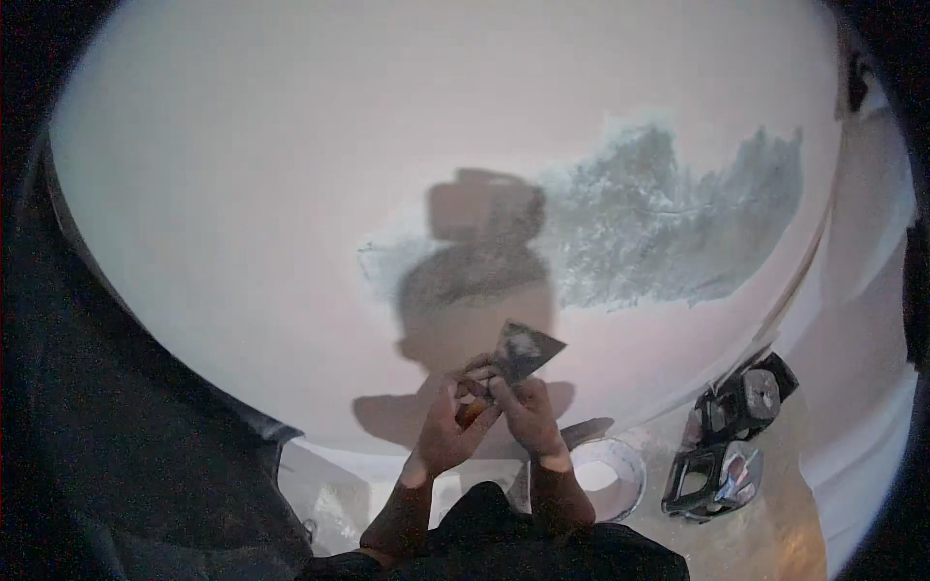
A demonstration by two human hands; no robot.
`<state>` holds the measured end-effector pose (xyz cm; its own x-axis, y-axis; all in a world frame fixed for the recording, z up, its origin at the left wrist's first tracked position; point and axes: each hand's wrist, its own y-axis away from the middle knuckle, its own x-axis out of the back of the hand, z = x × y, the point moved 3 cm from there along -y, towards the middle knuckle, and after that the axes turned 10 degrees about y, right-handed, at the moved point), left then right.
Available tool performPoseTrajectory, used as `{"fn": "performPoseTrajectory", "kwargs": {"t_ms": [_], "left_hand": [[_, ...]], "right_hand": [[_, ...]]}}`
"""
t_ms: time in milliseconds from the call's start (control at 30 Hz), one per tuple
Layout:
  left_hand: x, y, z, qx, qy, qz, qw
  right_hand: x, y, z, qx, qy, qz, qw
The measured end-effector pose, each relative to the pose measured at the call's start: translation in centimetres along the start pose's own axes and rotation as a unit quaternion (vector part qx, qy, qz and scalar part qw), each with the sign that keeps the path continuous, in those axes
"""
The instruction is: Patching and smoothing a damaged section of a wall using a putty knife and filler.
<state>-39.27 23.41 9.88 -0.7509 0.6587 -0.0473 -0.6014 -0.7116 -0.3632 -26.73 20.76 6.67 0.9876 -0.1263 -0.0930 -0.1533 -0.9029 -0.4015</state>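
Scraper (528,351) at 1 o'clock from hands. Right hand (528,416): fingers grasping near blade's base, probably for control. Left hand (455,426): fingers bent close by, cannot tell if clasping, perhaps steadying. Bucket (630,479) at 4 o'clock, likely for easy reach. Grey patch (668,228) beyond, between 1 and 2 o'clock.

No lettering, number, label or sign is readable here. The pale surface (242,165), the scraper (528,352) and the round white container (637,467) show nothing legible (the dark objects (715,480) near it are too dim to tell).
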Motion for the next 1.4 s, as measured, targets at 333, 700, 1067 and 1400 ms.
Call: {"fn": "performPoseTrajectory", "kwargs": {"t_ms": [333, 700, 1067, 1400], "left_hand": [[11.8, -0.5, 3.0, 0.017, -0.166, 0.185, 0.968], [20.8, -1.7, -1.4, -0.066, -0.172, 0.332, 0.925], [21.4, -2.7, -0.3, -0.029, -0.152, 0.317, 0.936], [21.2, -2.3, 0.9, 0.002, -0.227, 0.265, 0.937]], "right_hand": [[-0.1, -4.4, -3.3, -0.12, 0.036, 0.126, 0.984], [-0.4, -2.3, -2.1, -0.045, 0.239, 0.197, 0.95], [-0.2, 2.5, 0.1, 0.013, 0.098, 0.28, 0.955], [0.6, 2.8, 3.1, -0.098, 0.312, 0.239, 0.914]]}}
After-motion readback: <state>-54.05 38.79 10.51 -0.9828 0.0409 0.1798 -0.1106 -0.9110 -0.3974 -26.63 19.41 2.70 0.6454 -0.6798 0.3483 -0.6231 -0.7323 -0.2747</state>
